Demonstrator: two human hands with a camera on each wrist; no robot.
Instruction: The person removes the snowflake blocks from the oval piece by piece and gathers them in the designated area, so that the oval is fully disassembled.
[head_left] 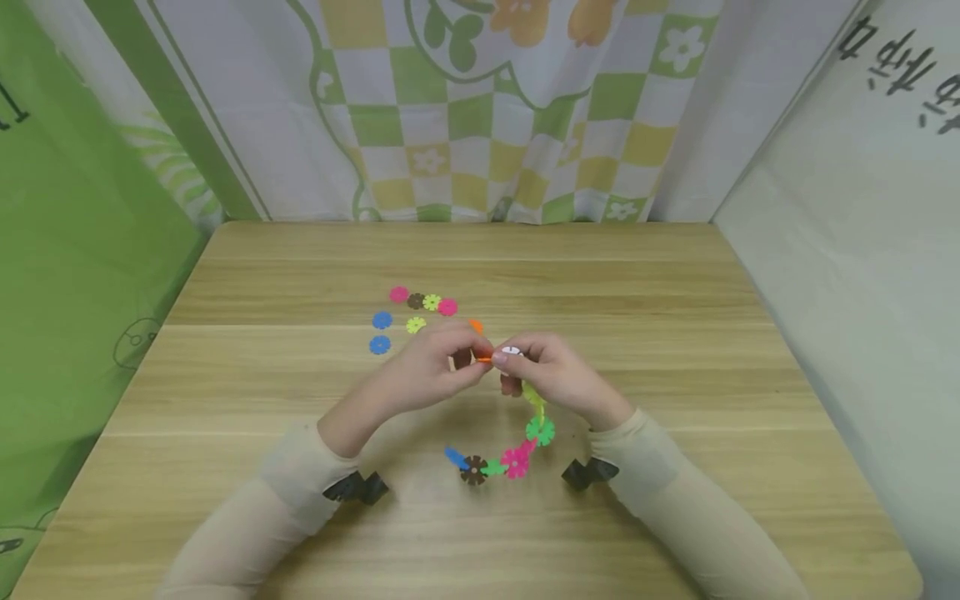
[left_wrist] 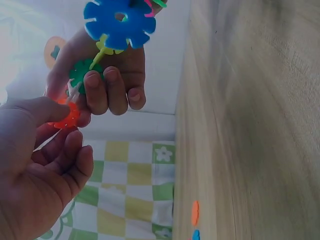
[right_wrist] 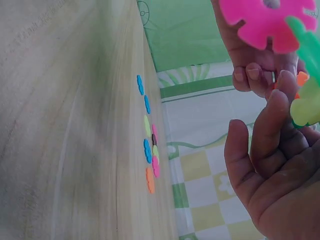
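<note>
My left hand pinches an orange notched interlocking disc between thumb and index finger. Close beside it, my right hand holds the end of a chain of such discs, near a white disc. The orange disc meets the white one; how deeply their slots engage is hidden by the fingers. From the right hand the chain curves down through yellow, a green disc, a pink disc and a brown disc to a blue disc at its free end.
Loose discs lie on the wooden table beyond the left hand: blue discs, a yellow disc, and a row with a pink disc at its end. An orange disc lies partly behind the left hand. A checked curtain hangs behind.
</note>
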